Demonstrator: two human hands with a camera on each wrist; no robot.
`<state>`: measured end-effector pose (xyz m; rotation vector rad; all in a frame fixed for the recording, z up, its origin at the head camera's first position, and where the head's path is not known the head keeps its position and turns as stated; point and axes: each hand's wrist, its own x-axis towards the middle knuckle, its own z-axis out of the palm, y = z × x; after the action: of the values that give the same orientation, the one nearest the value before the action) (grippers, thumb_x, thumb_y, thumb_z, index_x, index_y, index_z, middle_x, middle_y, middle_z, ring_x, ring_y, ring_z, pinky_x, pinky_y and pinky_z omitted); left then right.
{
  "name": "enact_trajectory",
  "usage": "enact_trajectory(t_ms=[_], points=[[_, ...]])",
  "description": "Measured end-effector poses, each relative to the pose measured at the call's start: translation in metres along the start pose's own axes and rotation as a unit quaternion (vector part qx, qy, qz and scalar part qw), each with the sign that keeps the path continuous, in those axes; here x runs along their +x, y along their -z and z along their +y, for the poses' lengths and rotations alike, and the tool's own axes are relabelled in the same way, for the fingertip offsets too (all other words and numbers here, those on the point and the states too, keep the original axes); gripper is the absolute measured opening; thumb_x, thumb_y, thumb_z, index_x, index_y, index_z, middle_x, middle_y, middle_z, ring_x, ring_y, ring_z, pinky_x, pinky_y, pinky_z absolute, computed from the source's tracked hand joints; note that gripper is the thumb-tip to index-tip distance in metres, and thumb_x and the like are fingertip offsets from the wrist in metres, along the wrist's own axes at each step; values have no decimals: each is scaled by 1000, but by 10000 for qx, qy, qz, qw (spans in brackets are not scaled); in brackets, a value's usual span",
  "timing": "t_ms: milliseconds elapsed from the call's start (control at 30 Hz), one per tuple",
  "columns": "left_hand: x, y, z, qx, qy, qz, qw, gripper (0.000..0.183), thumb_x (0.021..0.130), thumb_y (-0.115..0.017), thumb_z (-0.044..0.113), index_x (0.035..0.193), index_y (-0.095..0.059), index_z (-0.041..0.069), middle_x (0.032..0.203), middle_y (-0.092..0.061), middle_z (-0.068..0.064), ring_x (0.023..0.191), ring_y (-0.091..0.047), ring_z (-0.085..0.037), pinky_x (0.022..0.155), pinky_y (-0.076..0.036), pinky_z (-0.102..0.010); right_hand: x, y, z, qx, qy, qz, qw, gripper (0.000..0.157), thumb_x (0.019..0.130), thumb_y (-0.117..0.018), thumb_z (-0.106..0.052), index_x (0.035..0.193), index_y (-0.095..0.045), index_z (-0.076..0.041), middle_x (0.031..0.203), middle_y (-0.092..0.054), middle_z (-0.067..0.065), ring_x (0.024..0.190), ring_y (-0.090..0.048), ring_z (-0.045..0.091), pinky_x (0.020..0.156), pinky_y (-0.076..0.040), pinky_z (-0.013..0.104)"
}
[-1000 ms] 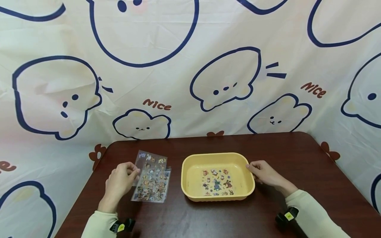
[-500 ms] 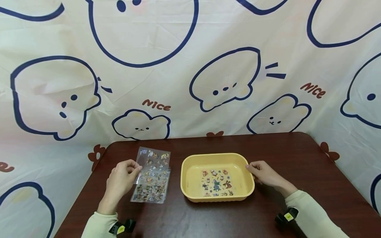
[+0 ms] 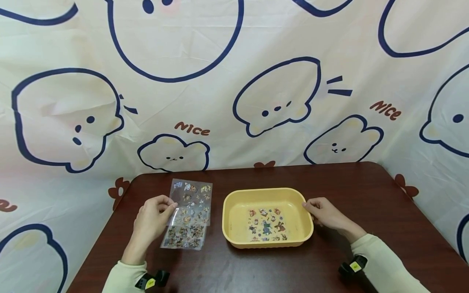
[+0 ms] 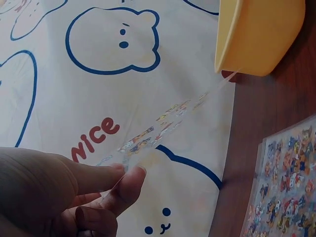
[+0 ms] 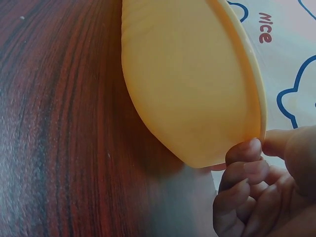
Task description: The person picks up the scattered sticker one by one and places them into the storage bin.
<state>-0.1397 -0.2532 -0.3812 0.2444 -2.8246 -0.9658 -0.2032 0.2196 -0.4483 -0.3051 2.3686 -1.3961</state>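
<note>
Between thumb and forefinger my left hand [image 3: 154,215] pinches the left edge of a clear sticker sheet [image 3: 198,199] printed with small cartoon figures. In the left wrist view that sheet [image 4: 163,123] is seen nearly edge-on, lifted off the table. Below it lies a stack of similar sticker sheets [image 3: 185,238], partly covered by the held one. With thumb and fingers my right hand [image 3: 326,212] grips the right rim of a yellow plastic tray [image 3: 231,236]. Inside the tray lies another sticker sheet [image 3: 267,225]. The right wrist view shows the tray's outer wall [image 5: 187,84].
A dark brown wooden table [image 3: 256,268] carries everything. Behind and at both sides hangs a white cloth [image 3: 220,101] with blue cartoon outlines. The tray stands just right of the stack. Each wrist wears a black strapped device [image 3: 353,266].
The held sticker sheet has shifted up and to the right and turned more upright, uncovering the lower part of the stack. My right hand and the tray have stayed put.
</note>
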Motion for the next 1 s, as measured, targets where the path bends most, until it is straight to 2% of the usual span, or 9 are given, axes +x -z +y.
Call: enact_trajectory(t_ms=[300,633,1000], points=[[-1,0,6,-189,-160,83,9997,16,100,-64,21,98,-68,5,85,-77,-14,62,-53,-16,55,-37,-31,1,1,1,-28,2,24,10000,40,109,-46,-27,79,-55,-2,60,-49,-1,46,-41,9,45,-37,24],[-1,-1,19,-372,-351,77,9987,16,99,-66,22,96,-68,6,84,-77,-11,67,-57,-15,61,-39,-31,2,3,3,-107,11,13,9999,41,109,-46,-29,79,-55,-3,59,-49,-1,45,-41,9,45,-37,24],[1,-12,33,-559,-390,-132,9976,16,100,-66,23,92,-65,9,80,-77,-7,52,-43,-13,50,-33,-28,3,2,4,-164,36,-20,9999,42,109,-45,-29,80,-55,-2,60,-49,-2,45,-41,9,45,-37,24]])
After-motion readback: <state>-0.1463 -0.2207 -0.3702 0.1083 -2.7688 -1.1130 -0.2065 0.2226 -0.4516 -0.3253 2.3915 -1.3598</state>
